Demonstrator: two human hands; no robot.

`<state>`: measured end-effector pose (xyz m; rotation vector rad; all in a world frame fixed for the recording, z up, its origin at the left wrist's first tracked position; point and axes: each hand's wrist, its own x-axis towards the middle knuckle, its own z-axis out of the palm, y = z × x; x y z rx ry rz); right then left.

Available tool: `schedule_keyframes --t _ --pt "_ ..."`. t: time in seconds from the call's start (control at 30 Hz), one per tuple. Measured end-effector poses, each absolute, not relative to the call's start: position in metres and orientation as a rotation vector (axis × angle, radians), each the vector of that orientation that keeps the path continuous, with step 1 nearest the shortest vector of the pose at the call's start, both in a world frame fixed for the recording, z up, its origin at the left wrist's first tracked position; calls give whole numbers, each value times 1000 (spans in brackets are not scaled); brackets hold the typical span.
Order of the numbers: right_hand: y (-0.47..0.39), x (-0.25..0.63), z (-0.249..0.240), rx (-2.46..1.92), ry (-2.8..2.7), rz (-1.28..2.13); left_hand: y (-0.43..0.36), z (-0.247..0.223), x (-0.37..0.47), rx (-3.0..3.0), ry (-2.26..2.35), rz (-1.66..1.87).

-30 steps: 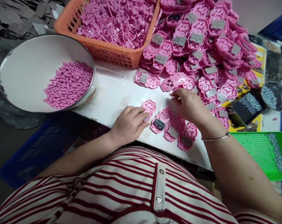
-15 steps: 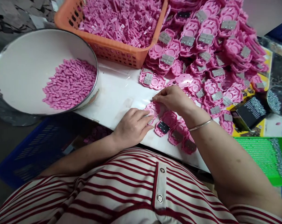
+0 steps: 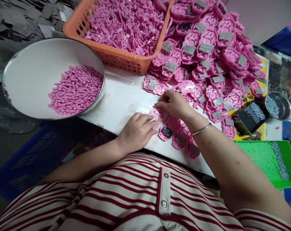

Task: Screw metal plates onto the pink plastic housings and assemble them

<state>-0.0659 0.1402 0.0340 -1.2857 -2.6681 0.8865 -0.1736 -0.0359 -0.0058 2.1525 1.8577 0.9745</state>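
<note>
My left hand [image 3: 137,131] lies on the white tabletop with its fingers closed on the edge of a pink plastic casing [image 3: 157,114]. Part of that casing is covered by the fingers. Just above its far edge, my right hand [image 3: 173,103] has thumb and forefinger pinched together; anything between them is too small to make out. Beneath the right wrist lies a short row of pink casings [image 3: 173,123], one with a dark plate and others with dull metal plates. Beyond the right hand rests a smooth pink casing half [image 3: 184,87].
A large heap of pink casings [image 3: 206,48] with metal plates fills the back right. An orange basket [image 3: 121,61] holds small pink parts; a white basin [image 3: 34,70] holds pink pegs. To the right are a black box [image 3: 246,118], a metal bowl [image 3: 286,107] and a green tray [image 3: 286,183], with small silvery pieces.
The camera view has shifted a little, so the basin and basket appear slightly farther right and the heap farther left. Both hands keep nearly the same pose around the casing.
</note>
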Motion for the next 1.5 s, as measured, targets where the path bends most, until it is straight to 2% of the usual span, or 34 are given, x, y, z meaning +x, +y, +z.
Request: schedule_keyframes --t 0.17,0.23,0.4,0.5,0.6,0.67,0.73,0.83,0.9,1.2,1.5 --pt "147 -65 36 -1084 -2783 127 -34 -2 -165 2188 1806 958" --pt "154 -67 34 -989 -2890 9 -32 -1 -165 2178 1789 992" --pt "158 -63 39 -860 -2943 42 -20 5 -186 2153 1992 1128" --pt "149 -61 48 -638 -2996 218 -10 10 -204 2165 2186 986" --pt "142 -63 50 -340 -3046 505 -7 9 -212 2191 2148 830" --pt "145 -64 50 -337 -3017 593 -11 6 -211 2185 2116 768" --pt "153 -60 51 -573 -2965 470 -19 2 -208 2173 2157 744" --pt "166 -43 59 -992 -2947 93 -30 -2 -204 2192 2198 764" --pt "168 -29 63 -1094 -2987 -32 -34 -2 -203 2212 2186 785" --pt "152 -30 43 -1113 -2992 24 -37 -7 -203 2256 2167 827" --pt "152 -9 49 -1133 -3070 -74 -39 -9 -204 2169 2158 920"
